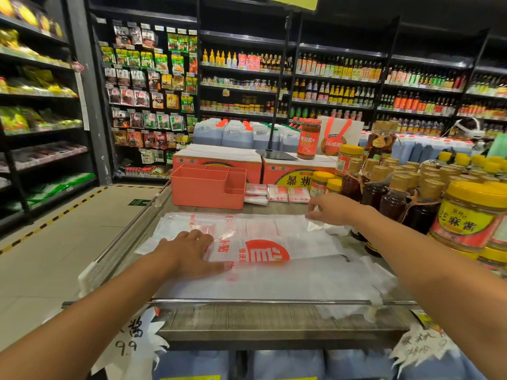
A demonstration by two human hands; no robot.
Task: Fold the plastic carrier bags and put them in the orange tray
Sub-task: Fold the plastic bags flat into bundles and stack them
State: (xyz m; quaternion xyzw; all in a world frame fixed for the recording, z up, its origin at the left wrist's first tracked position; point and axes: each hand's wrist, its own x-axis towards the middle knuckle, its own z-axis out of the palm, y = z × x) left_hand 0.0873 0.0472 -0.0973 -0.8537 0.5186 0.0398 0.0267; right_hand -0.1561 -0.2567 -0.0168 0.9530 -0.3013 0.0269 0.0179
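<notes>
Left hand (189, 250): flat, pressing the carrier bag (270, 249).
Right hand (332, 208): seemingly pinching its far edge.
Orange tray (205, 193): far left of the desk (274, 322), folded bags (277, 193) just beside.

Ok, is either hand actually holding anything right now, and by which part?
The right hand pinches the far edge of the white red-printed plastic carrier bag. The left hand only presses flat on it.

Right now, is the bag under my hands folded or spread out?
Spread out: the carrier bag lies flat on the table; the left hand presses it down, the right hand pinches its far edge.
</notes>
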